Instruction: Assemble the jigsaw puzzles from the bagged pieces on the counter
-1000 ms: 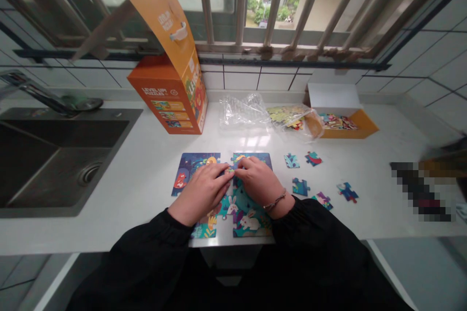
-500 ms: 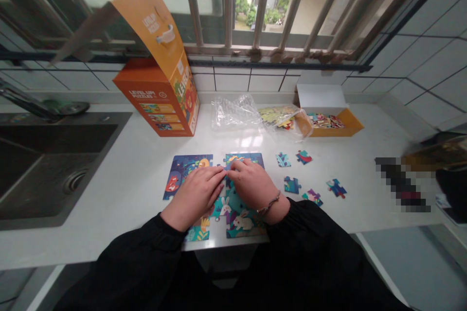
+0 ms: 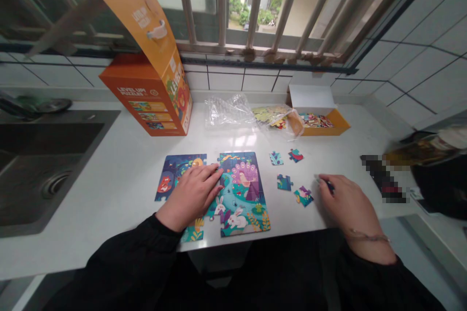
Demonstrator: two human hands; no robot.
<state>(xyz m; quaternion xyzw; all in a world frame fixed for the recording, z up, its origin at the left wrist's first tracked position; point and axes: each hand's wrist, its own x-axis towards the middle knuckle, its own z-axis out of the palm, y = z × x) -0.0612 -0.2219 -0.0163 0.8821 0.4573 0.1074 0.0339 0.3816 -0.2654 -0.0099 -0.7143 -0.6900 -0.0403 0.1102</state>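
Counter [image 3: 113,180] held a bright, gapped animal puzzle [image 3: 241,194].
Left hand [image 3: 191,192] lay open over it; right hand [image 3: 348,204] pinched a piece [image 3: 330,186].

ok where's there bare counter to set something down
A broad bare patch of counter lies between the sink and the left puzzle section; another lies between the yellow box and the right hand. It is crowded along the back, where clear packaging lies near that box, and around the loose pieces.

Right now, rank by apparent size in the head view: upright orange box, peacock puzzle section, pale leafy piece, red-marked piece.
1. Upright orange box
2. Peacock puzzle section
3. Pale leafy piece and red-marked piece: too alike to rank
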